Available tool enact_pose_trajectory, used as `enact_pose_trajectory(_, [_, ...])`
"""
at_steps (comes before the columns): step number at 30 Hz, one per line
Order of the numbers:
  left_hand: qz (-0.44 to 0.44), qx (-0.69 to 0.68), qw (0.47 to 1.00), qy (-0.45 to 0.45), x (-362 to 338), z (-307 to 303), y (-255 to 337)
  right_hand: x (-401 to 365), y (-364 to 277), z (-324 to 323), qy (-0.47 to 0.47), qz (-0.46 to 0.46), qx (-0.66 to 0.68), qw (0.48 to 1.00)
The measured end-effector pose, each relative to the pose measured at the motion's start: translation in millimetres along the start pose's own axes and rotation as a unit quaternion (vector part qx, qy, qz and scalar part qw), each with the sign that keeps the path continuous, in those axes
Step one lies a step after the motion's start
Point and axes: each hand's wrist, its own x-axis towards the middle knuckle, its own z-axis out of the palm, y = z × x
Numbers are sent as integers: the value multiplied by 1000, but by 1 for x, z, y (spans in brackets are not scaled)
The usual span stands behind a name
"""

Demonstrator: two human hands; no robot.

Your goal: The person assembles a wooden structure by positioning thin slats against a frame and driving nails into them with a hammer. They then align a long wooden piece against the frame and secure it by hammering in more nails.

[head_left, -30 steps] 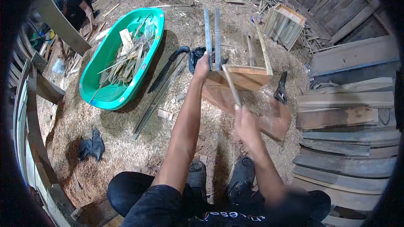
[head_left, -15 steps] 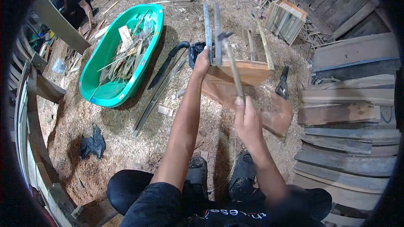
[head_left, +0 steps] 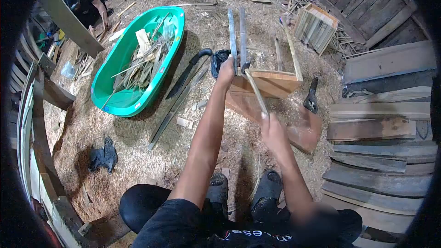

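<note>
Wood shavings [head_left: 138, 170] carpet the ground, and weathered planks [head_left: 381, 110] lie side by side well to the right of both hands. Forward of the hands stands an unfinished wooden frame [head_left: 266, 85] — its near board orange-brown and smooth, with a pale upper edge. Two narrow grey slats [head_left: 242, 36] extend from the board's left end, and a longer yellowish slat [head_left: 292, 57] and a shorter one from its right. That left end is right at the left hand [head_left: 225, 73], which grips the outer grey slat near its foot; its fingers are partly hidden. Nearer the body, the right hand [head_left: 275, 133], slightly blurred, is clenched around the handle of a hammer [head_left: 257, 93]. The hammer's dark head is beside the left hand, at the foot of the slats — whether it touches the wood, I cannot tell. Left of the left hand lies a dark blade [head_left: 186, 76], and beyond that a green tub [head_left: 98, 92] of scrap wood.
</note>
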Motion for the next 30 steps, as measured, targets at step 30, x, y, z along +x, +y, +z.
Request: enact_pose_trajectory(30, [-22,16,1000,5,-4,2,3,-1,2,-15,76,-61,8,995])
